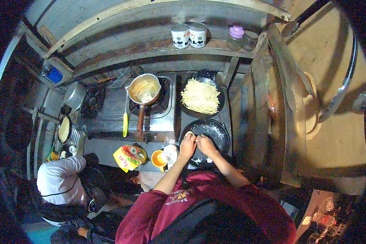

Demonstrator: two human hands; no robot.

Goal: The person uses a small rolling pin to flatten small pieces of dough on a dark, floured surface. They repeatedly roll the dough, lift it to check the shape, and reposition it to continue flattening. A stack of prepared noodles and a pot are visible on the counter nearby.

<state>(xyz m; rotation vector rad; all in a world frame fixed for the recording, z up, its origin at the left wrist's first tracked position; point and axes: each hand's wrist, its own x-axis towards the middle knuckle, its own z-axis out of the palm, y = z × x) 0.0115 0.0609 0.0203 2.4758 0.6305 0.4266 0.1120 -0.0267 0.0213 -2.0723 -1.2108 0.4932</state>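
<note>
My left hand (187,147) and my right hand (206,146) meet over a dark round pan (222,137) dusted with white powder. Fingers of both are closed on a small pale, dough-like piece (189,133); part of it shows beyond my left fingertips, and the rest is hidden by the hands. Beyond this pan, a second dark pan carries a heap of thin pale-yellow noodle-like strips (200,96). To the left of my left wrist are an orange cup (159,158) and a crumpled white plastic bag (171,153).
A saucepan (146,90) with a brown handle sits on the stove (110,126), beside a yellow-green-handled utensil (125,125). A yellow-red pouch (126,159) lies nearer. Cans (188,35) and jars (235,38) line the shelf. Another person (61,179) is at the left.
</note>
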